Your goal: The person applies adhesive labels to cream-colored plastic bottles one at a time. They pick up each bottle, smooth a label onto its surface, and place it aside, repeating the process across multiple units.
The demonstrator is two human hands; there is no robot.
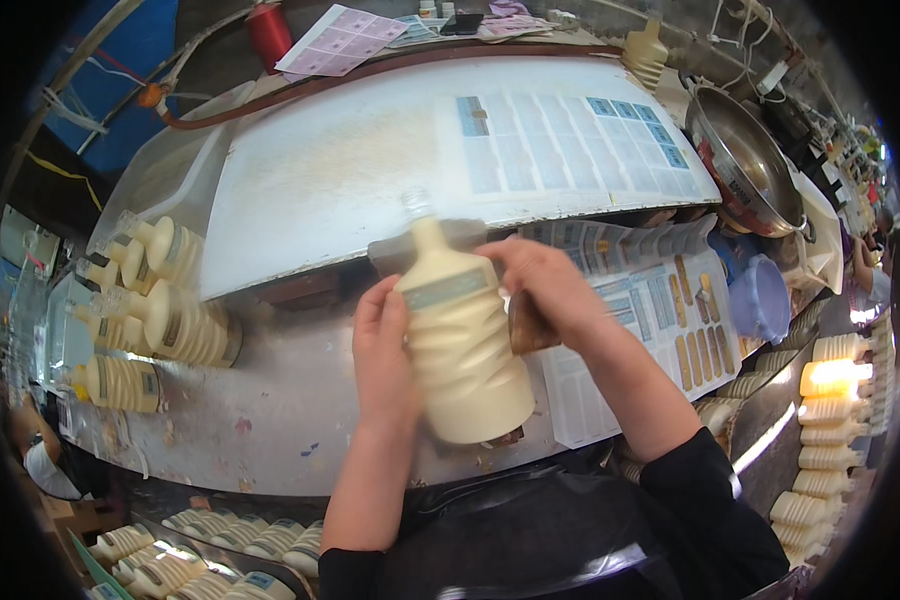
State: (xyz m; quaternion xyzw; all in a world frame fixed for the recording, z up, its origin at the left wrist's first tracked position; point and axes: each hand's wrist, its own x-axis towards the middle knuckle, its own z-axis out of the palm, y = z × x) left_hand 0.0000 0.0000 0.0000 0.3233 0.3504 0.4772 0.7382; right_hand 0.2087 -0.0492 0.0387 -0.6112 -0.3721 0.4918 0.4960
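A large cream bottle (470,365) with twisted ridges and a clear-looking neck stands tilted before me, slightly blurred. Round its shoulder runs a grey-green label strip (445,288). My left hand (378,335) grips the bottle's left side, thumb against the ridges. My right hand (550,285) reaches to the upper right shoulder, its fingertips bent toward the label's end. Tucked under that palm is a brown flat tool (532,328), perhaps a scraper; its exact kind is unclear. A dark rectangular piece behind the neck is partly hidden by the bottle.
Beyond the bottle lies a white board (310,180) with a label sheet (560,145). Another sheet (620,330) with brown strips lies at right, near a purple basin (760,300) and a metal pan (740,150). Several cream bottles (190,325) stand at left; more fill lower trays.
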